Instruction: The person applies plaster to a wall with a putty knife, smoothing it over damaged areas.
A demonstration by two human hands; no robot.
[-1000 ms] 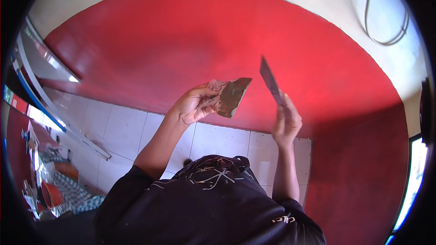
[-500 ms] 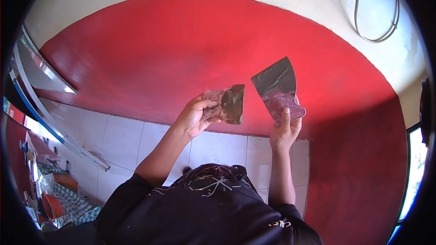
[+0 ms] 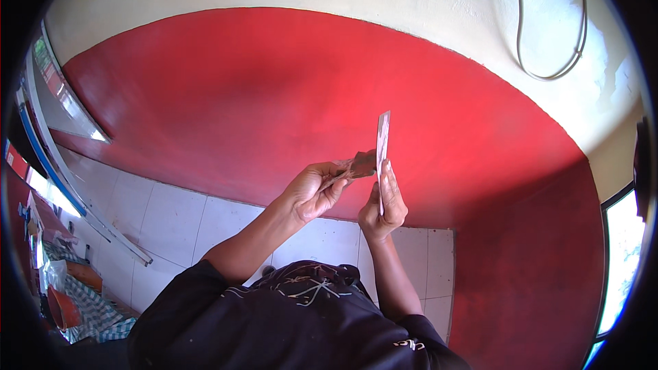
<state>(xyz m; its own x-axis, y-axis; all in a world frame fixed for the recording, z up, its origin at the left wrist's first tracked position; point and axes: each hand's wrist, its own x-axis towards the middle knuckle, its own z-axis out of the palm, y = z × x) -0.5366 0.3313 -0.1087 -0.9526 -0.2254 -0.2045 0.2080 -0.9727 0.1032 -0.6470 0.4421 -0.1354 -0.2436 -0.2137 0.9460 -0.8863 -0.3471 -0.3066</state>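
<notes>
My left hand (image 3: 317, 190) pinches a small putty scraper (image 3: 362, 164) with a dark blade and pale smears near its grip. Its front edge meets, or comes very close to, the face of a second putty scraper (image 3: 383, 138). That second one is wider, and my right hand (image 3: 385, 210) grips it by the lower part. It stands nearly upright and edge-on to me, with pinkish-white smears along the visible side. Both hands are closed in front of my chest, before the red wall.
The wall (image 3: 274, 82) is red below and cream above, with a cable (image 3: 519, 34) hanging from a socket at upper right. White tiles (image 3: 171, 219) cover the floor. Metal-framed panels (image 3: 89, 205) lean at left, near a checked cloth (image 3: 96, 308) and an orange container (image 3: 63, 308).
My right hand has moved left and down, turning its scraper from face-on to edge-on. The left scraper has moved slightly right and tilted flatter; the two scrapers now come together.
</notes>
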